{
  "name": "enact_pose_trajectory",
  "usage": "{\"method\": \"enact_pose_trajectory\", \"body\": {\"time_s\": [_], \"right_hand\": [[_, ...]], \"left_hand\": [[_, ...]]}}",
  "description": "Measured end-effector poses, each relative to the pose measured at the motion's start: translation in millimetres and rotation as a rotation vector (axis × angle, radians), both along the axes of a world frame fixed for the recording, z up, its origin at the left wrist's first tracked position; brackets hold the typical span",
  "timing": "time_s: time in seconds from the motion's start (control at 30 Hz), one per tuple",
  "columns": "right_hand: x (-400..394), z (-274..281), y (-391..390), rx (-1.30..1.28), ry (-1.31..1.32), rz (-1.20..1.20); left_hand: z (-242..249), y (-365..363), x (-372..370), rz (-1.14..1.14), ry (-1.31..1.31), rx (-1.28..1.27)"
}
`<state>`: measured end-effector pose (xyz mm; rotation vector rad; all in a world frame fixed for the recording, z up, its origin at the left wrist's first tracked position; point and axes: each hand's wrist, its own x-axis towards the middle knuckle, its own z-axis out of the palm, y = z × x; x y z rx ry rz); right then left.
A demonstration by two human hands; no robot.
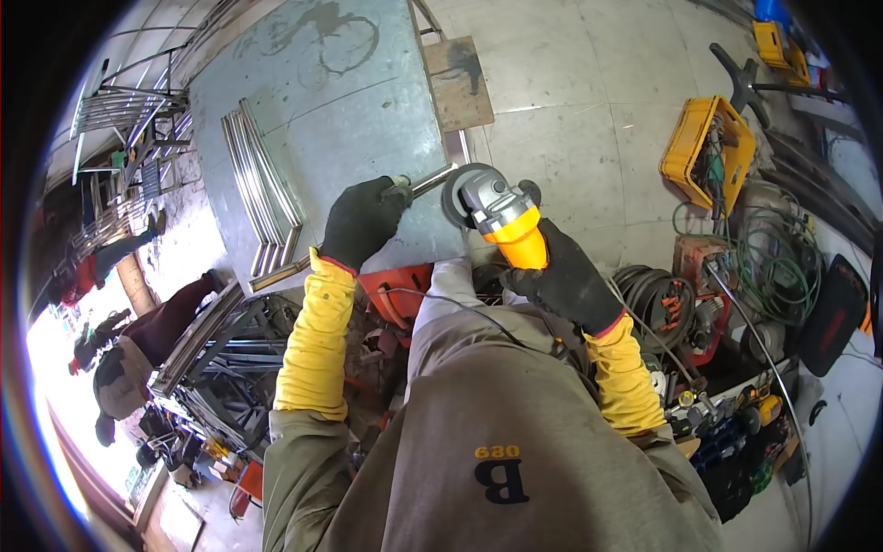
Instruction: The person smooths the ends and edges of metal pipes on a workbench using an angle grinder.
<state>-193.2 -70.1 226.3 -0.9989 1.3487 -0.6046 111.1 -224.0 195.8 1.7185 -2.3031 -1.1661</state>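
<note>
At table [331, 138] edge, left hand [361, 221] gripping metal bar [434, 178], right hand [572, 283] clutching yellow grinder [501, 212], round disc [455, 195] sitting near bar's tip. Bent bars [260, 179] lying together on table.

Scuffed, matt metal tabletop [313, 129]; glossy metal bars [260, 179]; smooth yellow plastic crate [682, 152].

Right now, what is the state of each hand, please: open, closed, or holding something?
Left hand: closed, holding a metal bar.
Right hand: closed, holding the grinder.
</note>
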Motion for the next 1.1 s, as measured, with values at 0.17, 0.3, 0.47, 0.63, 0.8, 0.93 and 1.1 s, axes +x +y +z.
{"method": "enact_pose_trajectory", "body": {"time_s": [0.17,0.3,0.47,0.63,0.8,0.93,1.1], "right_hand": [[1,-6,6,-0.025,0.024,-0.012],[0,-9,0,-0.035,-0.012,-0.029],[1,1,2,0.021,0.051,-0.003],[3,3,6,-0.055,0.088,-0.015],[0,-6,1,-0.073,0.082,-0.01],[1,-8,4,-0.07,0.084,-0.012],[0,-10,10,-0.055,0.086,-0.005]], "left_hand": [[-5,4,2,-0.037,0.011,-0.092],[2,8,-2,-0.05,-0.005,-0.093],[0,0,0,-0.057,-0.029,0.003],[-2,-4,2,-0.078,-0.028,-0.026],[-4,5,-1,-0.096,-0.005,-0.118],[-4,1,-1,-0.025,0.052,-0.014],[9,-18,-3,0.068,-0.019,0.268]]}}
